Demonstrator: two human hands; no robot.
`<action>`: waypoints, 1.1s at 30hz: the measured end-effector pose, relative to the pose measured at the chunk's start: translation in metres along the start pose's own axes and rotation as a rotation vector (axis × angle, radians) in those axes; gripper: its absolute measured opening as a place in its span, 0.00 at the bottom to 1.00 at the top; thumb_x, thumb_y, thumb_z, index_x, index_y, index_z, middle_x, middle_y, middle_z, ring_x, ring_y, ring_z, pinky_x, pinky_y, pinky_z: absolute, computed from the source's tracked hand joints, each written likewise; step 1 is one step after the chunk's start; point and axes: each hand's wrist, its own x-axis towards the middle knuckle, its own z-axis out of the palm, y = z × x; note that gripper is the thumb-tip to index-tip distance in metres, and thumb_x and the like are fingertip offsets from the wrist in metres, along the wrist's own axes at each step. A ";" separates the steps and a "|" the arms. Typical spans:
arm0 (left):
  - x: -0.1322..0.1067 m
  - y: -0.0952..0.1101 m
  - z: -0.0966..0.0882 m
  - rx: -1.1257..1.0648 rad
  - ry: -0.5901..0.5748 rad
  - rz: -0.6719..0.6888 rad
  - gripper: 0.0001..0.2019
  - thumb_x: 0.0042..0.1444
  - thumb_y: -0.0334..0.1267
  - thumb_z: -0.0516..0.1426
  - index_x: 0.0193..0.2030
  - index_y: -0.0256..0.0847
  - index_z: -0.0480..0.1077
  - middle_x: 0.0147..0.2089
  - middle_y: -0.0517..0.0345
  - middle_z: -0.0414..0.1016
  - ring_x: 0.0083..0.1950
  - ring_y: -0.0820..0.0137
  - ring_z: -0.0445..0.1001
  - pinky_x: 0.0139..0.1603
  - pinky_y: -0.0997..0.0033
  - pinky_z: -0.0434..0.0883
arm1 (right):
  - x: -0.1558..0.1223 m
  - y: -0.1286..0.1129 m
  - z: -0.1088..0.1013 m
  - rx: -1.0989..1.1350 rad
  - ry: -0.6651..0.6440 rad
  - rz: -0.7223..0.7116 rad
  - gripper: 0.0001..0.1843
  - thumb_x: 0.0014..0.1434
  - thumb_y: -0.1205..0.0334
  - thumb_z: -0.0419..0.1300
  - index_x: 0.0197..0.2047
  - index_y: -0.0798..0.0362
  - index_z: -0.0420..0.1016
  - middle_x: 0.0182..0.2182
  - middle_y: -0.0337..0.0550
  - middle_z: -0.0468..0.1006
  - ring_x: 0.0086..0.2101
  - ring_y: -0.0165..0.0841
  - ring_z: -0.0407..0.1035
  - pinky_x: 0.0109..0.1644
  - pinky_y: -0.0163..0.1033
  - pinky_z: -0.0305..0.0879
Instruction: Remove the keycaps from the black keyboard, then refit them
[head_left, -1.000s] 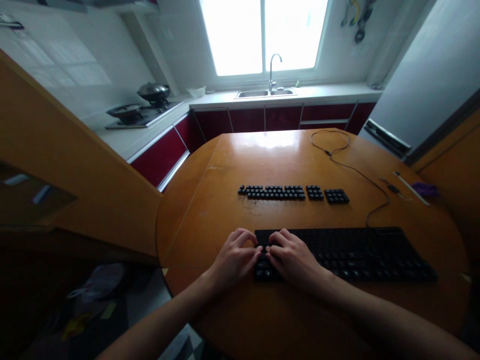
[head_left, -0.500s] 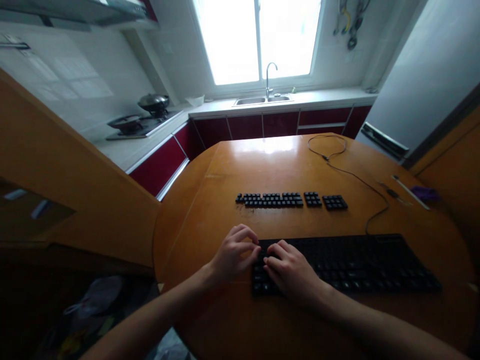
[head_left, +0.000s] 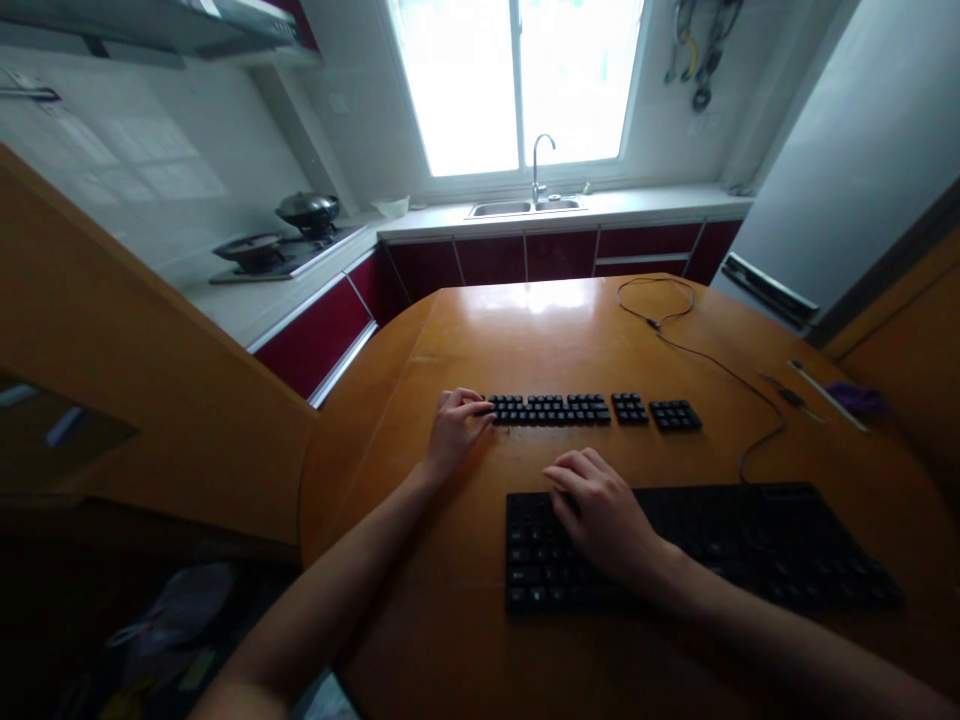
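Note:
Rows of black keycaps (head_left: 551,410) lie in blocks across the middle of the wooden table (head_left: 450,340). My left hand (head_left: 455,430) is at their left end, thumb and forefinger pinched on a keycap there, which the fingers mostly hide. Closer to me lies a black keyboard (head_left: 720,530); keycaps show on its lower rows, while its upper part looks dark and flat. My right hand (head_left: 600,505) is over the keyboard's left part with fingers bent together. Whether anything sits between those fingertips I cannot make out.
A cable (head_left: 709,352) runs from the keyboard to a loop at the table's far side. On the right lie a thin white stick (head_left: 829,395), a small dark tool (head_left: 789,396) and a purple cloth (head_left: 856,397). Beyond are a sink (head_left: 501,209) and a stove (head_left: 289,255).
My left hand has moved from the keyboard's left edge away from me to the left end of the keycap rows. The right hand has lifted slightly and shifted a little right over the keyboard.

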 end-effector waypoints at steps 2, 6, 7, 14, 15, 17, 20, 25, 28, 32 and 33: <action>-0.003 0.000 0.001 0.038 -0.033 0.025 0.06 0.58 0.38 0.65 0.42 0.45 0.81 0.44 0.53 0.75 0.46 0.62 0.67 0.48 0.61 0.70 | 0.025 0.009 0.004 -0.118 -0.050 -0.007 0.08 0.65 0.68 0.57 0.43 0.53 0.78 0.41 0.50 0.76 0.44 0.42 0.66 0.51 0.46 0.68; -0.005 0.005 0.005 0.087 -0.078 0.026 0.07 0.58 0.36 0.65 0.43 0.44 0.81 0.45 0.52 0.74 0.48 0.61 0.67 0.49 0.59 0.71 | 0.071 0.025 0.024 -0.317 -0.128 -0.039 0.10 0.66 0.64 0.57 0.46 0.54 0.78 0.45 0.54 0.74 0.49 0.45 0.63 0.53 0.47 0.64; -0.006 0.006 0.006 0.098 -0.084 0.020 0.07 0.58 0.35 0.65 0.43 0.44 0.81 0.45 0.52 0.74 0.49 0.60 0.67 0.50 0.59 0.71 | 0.080 0.028 0.031 -0.344 -0.143 -0.043 0.11 0.66 0.64 0.57 0.47 0.54 0.78 0.46 0.55 0.73 0.50 0.46 0.62 0.53 0.47 0.63; -0.011 0.005 0.007 0.203 -0.111 0.037 0.08 0.61 0.36 0.62 0.45 0.47 0.82 0.45 0.53 0.74 0.48 0.60 0.65 0.50 0.59 0.70 | 0.104 0.038 0.061 -0.429 -0.186 -0.079 0.14 0.69 0.65 0.53 0.51 0.54 0.78 0.50 0.57 0.71 0.52 0.47 0.59 0.53 0.48 0.59; -0.011 0.005 0.007 0.205 -0.108 0.043 0.07 0.61 0.36 0.62 0.43 0.47 0.82 0.45 0.53 0.74 0.48 0.61 0.65 0.49 0.60 0.70 | 0.105 0.039 0.062 -0.431 -0.187 -0.088 0.13 0.69 0.65 0.54 0.50 0.54 0.78 0.50 0.56 0.71 0.52 0.47 0.59 0.53 0.47 0.59; -0.012 0.004 0.007 0.203 -0.100 0.053 0.06 0.62 0.37 0.62 0.40 0.48 0.82 0.45 0.53 0.75 0.47 0.61 0.65 0.49 0.60 0.70 | 0.107 0.040 0.062 -0.419 -0.193 -0.110 0.12 0.68 0.65 0.55 0.46 0.54 0.80 0.49 0.55 0.72 0.52 0.46 0.59 0.53 0.47 0.58; -0.014 0.006 0.005 0.183 -0.114 0.075 0.07 0.62 0.36 0.61 0.38 0.48 0.82 0.44 0.53 0.77 0.47 0.61 0.66 0.48 0.60 0.70 | 0.108 0.040 0.061 -0.386 -0.203 -0.157 0.11 0.68 0.64 0.57 0.43 0.53 0.82 0.48 0.54 0.74 0.51 0.46 0.60 0.53 0.47 0.58; -0.019 0.011 0.000 0.116 -0.187 0.096 0.09 0.64 0.35 0.59 0.37 0.46 0.82 0.43 0.57 0.83 0.42 0.63 0.70 0.47 0.59 0.69 | 0.109 0.036 0.063 -0.301 -0.252 -0.194 0.12 0.68 0.65 0.56 0.41 0.53 0.83 0.41 0.50 0.79 0.49 0.44 0.62 0.52 0.46 0.56; -0.019 0.014 -0.004 0.097 -0.189 0.062 0.07 0.62 0.36 0.61 0.35 0.45 0.81 0.41 0.57 0.84 0.41 0.63 0.72 0.47 0.58 0.69 | 0.110 0.034 0.064 -0.270 -0.272 -0.174 0.11 0.67 0.65 0.58 0.37 0.53 0.83 0.37 0.47 0.82 0.46 0.41 0.65 0.51 0.44 0.57; -0.024 0.034 -0.010 -0.019 -0.135 0.004 0.05 0.60 0.40 0.63 0.34 0.44 0.81 0.39 0.56 0.84 0.40 0.64 0.75 0.45 0.58 0.71 | 0.094 0.035 0.046 -0.209 -0.236 -0.112 0.08 0.64 0.65 0.62 0.35 0.52 0.83 0.37 0.45 0.82 0.44 0.39 0.67 0.50 0.42 0.59; -0.028 0.043 -0.012 -0.079 -0.124 -0.005 0.06 0.60 0.41 0.64 0.34 0.45 0.81 0.39 0.57 0.84 0.39 0.64 0.76 0.45 0.59 0.71 | 0.086 0.036 0.037 -0.160 -0.209 -0.095 0.06 0.63 0.65 0.63 0.35 0.52 0.83 0.36 0.45 0.82 0.43 0.38 0.67 0.50 0.41 0.60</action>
